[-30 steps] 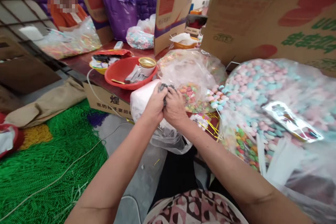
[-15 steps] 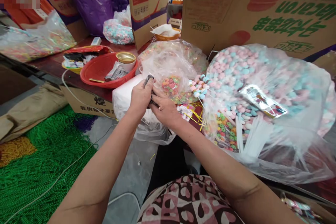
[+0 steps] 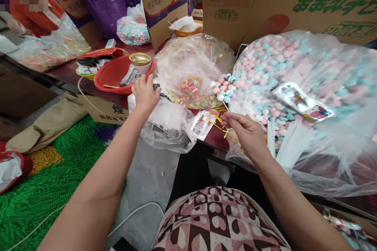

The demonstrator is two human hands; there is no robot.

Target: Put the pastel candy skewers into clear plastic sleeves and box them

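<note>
My right hand pinches the thin white stick of a candy skewer. The skewer's head is a cluster of pink, white, blue and brown sweets, close to a large clear bag of pink and blue sweets. My left hand, its fingers apart and bent, is at the near edge of a red basin. Beside its thumb shows a small dark piece; whether the hand touches it I cannot tell. Grey sachets and a gold-topped tin are in the basin. Below lies a white plastic bag.
A bag of coloured ring sweets lies mid-table, with yellow ties before it. White sticks and a shiny printed pouch rest on the right bag. Cardboard boxes stand behind. Green strands cover the floor at left.
My hands have parted from the dark strip they both held. The left has moved left to the basin; the right has moved right and taken the skewer's stick.
</note>
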